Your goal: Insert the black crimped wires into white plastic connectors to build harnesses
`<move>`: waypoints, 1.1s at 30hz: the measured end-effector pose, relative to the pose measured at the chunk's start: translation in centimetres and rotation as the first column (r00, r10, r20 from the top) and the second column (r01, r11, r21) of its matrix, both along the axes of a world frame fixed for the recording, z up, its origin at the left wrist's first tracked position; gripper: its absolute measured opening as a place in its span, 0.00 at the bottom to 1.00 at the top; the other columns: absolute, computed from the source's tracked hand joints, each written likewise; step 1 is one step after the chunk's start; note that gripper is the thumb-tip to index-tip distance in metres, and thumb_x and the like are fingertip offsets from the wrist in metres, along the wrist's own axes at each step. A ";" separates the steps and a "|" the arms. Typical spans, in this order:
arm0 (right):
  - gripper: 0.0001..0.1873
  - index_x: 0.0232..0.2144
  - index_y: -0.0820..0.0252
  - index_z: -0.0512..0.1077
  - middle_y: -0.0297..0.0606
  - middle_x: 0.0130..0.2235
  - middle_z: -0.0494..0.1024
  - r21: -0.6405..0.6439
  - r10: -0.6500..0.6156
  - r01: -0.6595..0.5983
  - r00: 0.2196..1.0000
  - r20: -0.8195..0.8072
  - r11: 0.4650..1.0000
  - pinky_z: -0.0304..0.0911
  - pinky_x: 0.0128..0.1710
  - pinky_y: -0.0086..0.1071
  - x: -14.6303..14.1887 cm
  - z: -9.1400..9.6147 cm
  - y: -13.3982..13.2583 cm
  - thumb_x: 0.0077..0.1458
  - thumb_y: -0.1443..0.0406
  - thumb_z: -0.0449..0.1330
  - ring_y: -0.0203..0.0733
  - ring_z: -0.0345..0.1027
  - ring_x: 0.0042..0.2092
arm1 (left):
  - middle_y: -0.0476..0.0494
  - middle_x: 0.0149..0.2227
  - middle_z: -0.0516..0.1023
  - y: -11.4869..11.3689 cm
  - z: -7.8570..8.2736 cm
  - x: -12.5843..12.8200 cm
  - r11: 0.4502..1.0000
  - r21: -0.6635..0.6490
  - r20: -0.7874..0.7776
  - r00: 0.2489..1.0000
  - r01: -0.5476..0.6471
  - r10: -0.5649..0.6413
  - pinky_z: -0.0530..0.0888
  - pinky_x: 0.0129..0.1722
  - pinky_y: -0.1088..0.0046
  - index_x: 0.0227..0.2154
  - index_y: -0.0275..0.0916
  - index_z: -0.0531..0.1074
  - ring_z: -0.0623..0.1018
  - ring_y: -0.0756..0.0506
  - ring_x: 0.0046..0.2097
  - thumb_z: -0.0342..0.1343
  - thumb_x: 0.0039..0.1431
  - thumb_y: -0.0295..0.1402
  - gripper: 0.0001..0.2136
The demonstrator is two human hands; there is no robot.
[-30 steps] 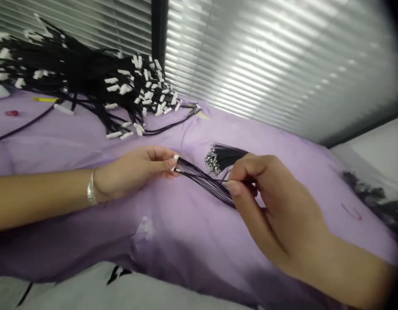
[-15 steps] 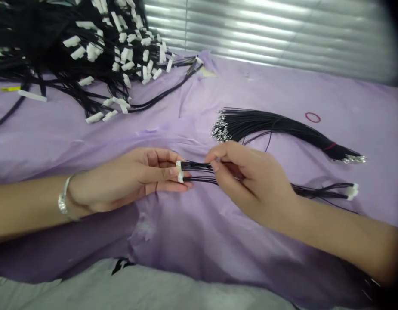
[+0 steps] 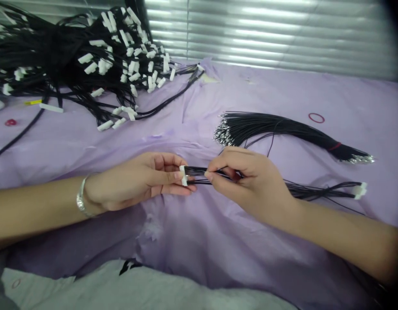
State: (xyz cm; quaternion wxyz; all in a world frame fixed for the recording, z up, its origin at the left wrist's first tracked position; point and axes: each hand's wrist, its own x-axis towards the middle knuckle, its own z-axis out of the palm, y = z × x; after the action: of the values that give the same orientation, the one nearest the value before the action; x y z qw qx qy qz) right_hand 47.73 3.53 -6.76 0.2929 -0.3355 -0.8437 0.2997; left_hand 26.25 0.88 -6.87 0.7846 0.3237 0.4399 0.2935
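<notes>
Between thumb and fingers, my left hand (image 3: 147, 181) grips a white connector (image 3: 183, 175) with black wires running out of it to the right in two groups. Close beside it, my right hand (image 3: 247, 176) is closed in a pinch on a black wire near the connector; the wire's tip is hidden by the fingers. The harness wires (image 3: 308, 190) pass beneath my right hand and end in a second white connector (image 3: 360, 190) lying on the purple cloth. Just beyond my right hand lies a bundle of loose black wires (image 3: 276, 125) with silvery metal terminals.
A large heap of black cables (image 3: 63, 56) with white connectors fills the back left. A red rubber band (image 3: 316, 118) lies at the right, and a small red item (image 3: 10, 122) at the far left. The purple cloth (image 3: 266, 258) is wrinkled and torn; blinds (image 3: 266, 34) stand behind.
The view has shifted slightly, so everything sits a little lower and to the right. My right hand's fingertips are now a little nearer the connector; my left hand keeps its grip.
</notes>
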 end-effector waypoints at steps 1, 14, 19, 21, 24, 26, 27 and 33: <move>0.05 0.26 0.60 0.72 0.27 0.21 0.60 -0.002 0.000 0.000 1.000 -0.001 1.000 0.49 0.23 0.27 0.0 -0.1 0.0 0.52 0.72 0.59 0.28 0.52 0.24 | 0.45 0.36 0.81 0.0 0.0 0.0 1.000 0.001 -0.008 1.000 -0.002 0.002 0.76 0.45 0.75 0.35 0.38 0.76 0.81 0.47 0.40 0.60 0.55 0.27 0.04; 0.04 0.27 0.62 0.71 0.28 0.23 0.66 0.082 0.033 -0.033 0.999 0.001 0.996 0.53 0.23 0.24 -0.1 -0.6 0.0 0.52 0.72 0.59 0.27 0.58 0.25 | 0.45 0.35 0.80 0.0 0.1 0.1 1.000 -0.020 -0.020 1.000 -0.001 0.000 0.77 0.42 0.74 0.36 0.38 0.74 0.80 0.48 0.38 0.60 0.56 0.26 0.05; 0.05 0.36 0.63 0.71 0.37 0.30 0.74 0.563 0.187 -0.233 0.972 0.140 0.793 0.61 0.31 0.31 0.4 -0.7 0.7 0.58 0.72 0.56 0.35 0.65 0.33 | 0.47 0.32 0.78 0.1 0.2 0.3 1.000 0.013 -0.037 0.999 0.020 -0.019 0.77 0.39 0.78 0.32 0.36 0.74 0.79 0.51 0.36 0.59 0.57 0.27 0.01; 0.07 0.32 0.62 0.72 0.38 0.30 0.75 0.700 0.189 -0.309 0.951 0.246 0.643 0.61 0.32 0.35 0.4 -0.2 0.9 0.59 0.72 0.54 0.37 0.65 0.33 | 0.50 0.30 0.77 0.2 0.0 0.3 0.999 0.026 -0.035 0.999 0.025 -0.024 0.77 0.38 0.79 0.33 0.38 0.75 0.78 0.51 0.35 0.60 0.57 0.27 0.02; 0.15 0.27 0.59 0.72 0.36 0.31 0.75 0.716 0.140 -0.357 0.928 0.345 0.600 0.59 0.32 0.35 0.3 0.5 1.0 0.62 0.70 0.49 0.36 0.65 0.32 | 0.51 0.31 0.76 0.2 -0.1 0.3 0.998 0.053 -0.046 0.998 0.043 -0.040 0.76 0.38 0.80 0.34 0.39 0.76 0.78 0.51 0.35 0.60 0.56 0.27 0.03; 0.18 0.28 0.59 0.72 0.35 0.31 0.74 0.676 0.104 -0.353 0.919 0.380 0.647 0.59 0.32 0.34 0.3 0.8 1.0 0.63 0.69 0.45 0.35 0.64 0.32 | 0.50 0.32 0.77 0.3 0.0 0.2 0.997 0.056 -0.050 0.997 0.054 -0.051 0.76 0.38 0.79 0.33 0.38 0.76 0.78 0.51 0.35 0.60 0.56 0.27 0.02; 0.19 0.29 0.59 0.73 0.35 0.31 0.73 0.653 0.086 -0.341 0.917 0.389 0.677 0.59 0.33 0.34 0.4 0.9 1.0 0.64 0.68 0.44 0.35 0.63 0.32 | 0.50 0.32 0.77 0.4 0.1 0.2 0.997 0.046 -0.052 0.997 0.061 -0.058 0.76 0.38 0.79 0.32 0.37 0.76 0.78 0.51 0.35 0.60 0.55 0.27 0.02; 0.17 0.32 0.61 0.74 0.35 0.34 0.72 0.535 0.083 -0.298 0.917 0.389 0.790 0.61 0.37 0.32 1.0 0.6 0.5 0.63 0.67 0.46 0.33 0.64 0.34 | 0.53 0.30 0.78 0.5 0.8 0.2 0.998 0.001 -0.090 0.994 0.067 -0.066 0.75 0.35 0.81 0.32 0.36 0.76 0.79 0.51 0.32 0.58 0.55 0.26 0.03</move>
State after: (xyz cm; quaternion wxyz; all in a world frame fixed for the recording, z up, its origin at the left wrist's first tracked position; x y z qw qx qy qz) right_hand 48.72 4.07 -6.18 0.1967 -0.1879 -0.9623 -0.0095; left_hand 26.48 1.39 -6.12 0.7725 0.3528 0.4632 0.2532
